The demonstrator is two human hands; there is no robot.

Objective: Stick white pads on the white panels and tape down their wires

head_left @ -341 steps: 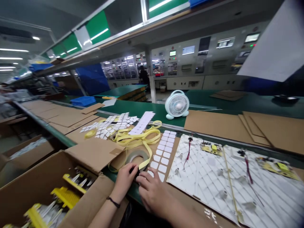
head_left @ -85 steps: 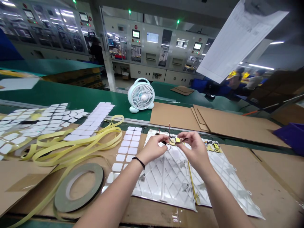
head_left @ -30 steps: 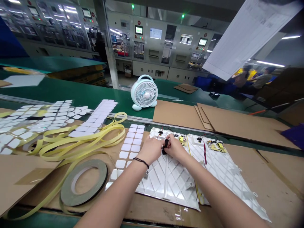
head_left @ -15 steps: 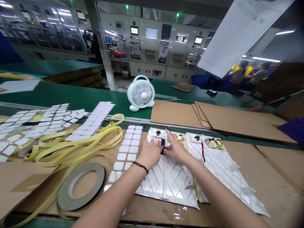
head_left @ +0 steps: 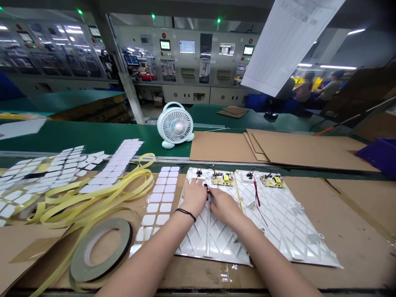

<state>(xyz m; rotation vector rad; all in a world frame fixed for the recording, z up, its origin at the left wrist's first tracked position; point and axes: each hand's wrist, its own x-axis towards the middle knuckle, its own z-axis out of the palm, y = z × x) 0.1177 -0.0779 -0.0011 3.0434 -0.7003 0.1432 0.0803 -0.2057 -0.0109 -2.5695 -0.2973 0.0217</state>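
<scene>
Two white ribbed plastic panels lie side by side on cardboard: the left panel (head_left: 213, 243) under my hands, the right panel (head_left: 287, 222) beside it. My left hand (head_left: 194, 196) rests on the upper part of the left panel, its thumb side against a small black block (head_left: 206, 190). From the other side my right hand (head_left: 224, 204) reaches in with curled fingers that meet the same block. Both hands mostly cover this block. Above my right hand sits a circuit board (head_left: 223, 179) with a yellow component; a similar board (head_left: 274, 180) and red-black wires (head_left: 256, 194) are on the right panel.
Sheets of white stickers (head_left: 163, 192) lie left of the panels, beside looped yellow tape (head_left: 102, 202) and a grey tape roll (head_left: 123, 247). A pale blue fan (head_left: 177, 126) stands behind, near cardboard sheets (head_left: 222, 146). A paper sheet (head_left: 287, 45) hangs at upper right.
My right hand has drawn back from the circuit board, and its raised fingers are now curled at the black block. My left hand covers more of the block. The view has shifted slightly.
</scene>
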